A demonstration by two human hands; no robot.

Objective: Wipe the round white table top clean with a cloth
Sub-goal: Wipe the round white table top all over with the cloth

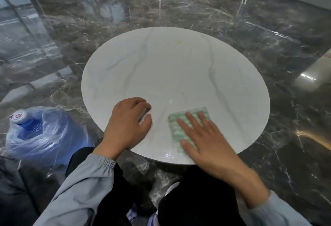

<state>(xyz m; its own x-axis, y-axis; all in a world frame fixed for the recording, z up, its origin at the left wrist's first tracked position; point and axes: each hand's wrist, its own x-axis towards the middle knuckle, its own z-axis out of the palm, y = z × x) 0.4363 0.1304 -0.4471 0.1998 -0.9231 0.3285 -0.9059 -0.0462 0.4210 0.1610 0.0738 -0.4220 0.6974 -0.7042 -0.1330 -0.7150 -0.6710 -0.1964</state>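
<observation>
A round white table top (175,68) with faint grey veins fills the middle of the head view. A small yellowish stain (179,42) shows near its far edge. A green and white striped cloth (180,123) lies flat near the front edge. My right hand (204,136) presses on the cloth with straight, spread fingers. My left hand (128,123) rests on the table to the left of the cloth, its fingers loosely curled and holding nothing.
A blue water jug (41,134) wrapped in clear plastic lies on the dark marble floor (286,46) at the table's left. My knees in black trousers sit under the front edge. Glass partitions stand at the far left and back.
</observation>
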